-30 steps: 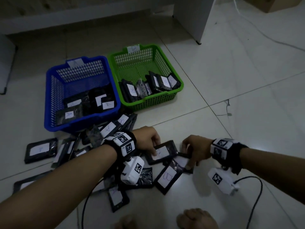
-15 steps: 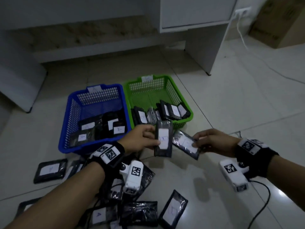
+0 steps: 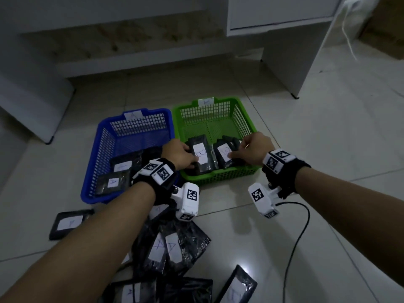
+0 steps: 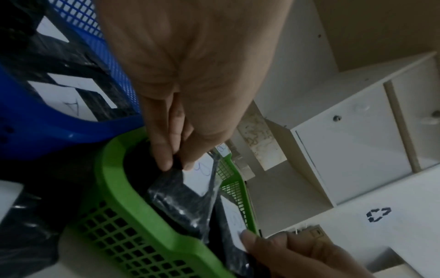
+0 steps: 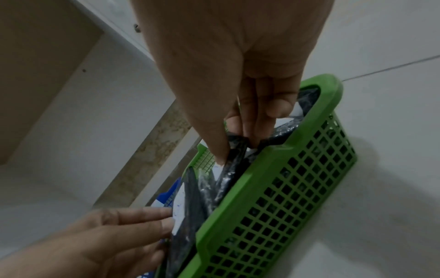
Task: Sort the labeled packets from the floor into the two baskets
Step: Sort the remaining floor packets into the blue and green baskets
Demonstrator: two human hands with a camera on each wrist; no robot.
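- Head view: the tiled floor fills the frame, with white cabinets along the upper edge
- The blue basket sits left of centre, touching the green basket on its right; both carry a small paper tag on the far rim
- Black packets with white labels marked A lie in the near part of the blue basket
- A loose pile of labelled packets covers the floor at the lower centre, and one more packet lies apart at the lower left
- Left hand reaches over the near left corner of the green basket, thumb and fingers pinching the near end of a packet marked B, which stands tilted inside that basket
- Right hand is over the near right part of the same basket, fingertips clamped on a second B packet just beside the first
- Each wrist wears a black strap with a white camera block; a black cable trails from the right one across the floor at the lower right
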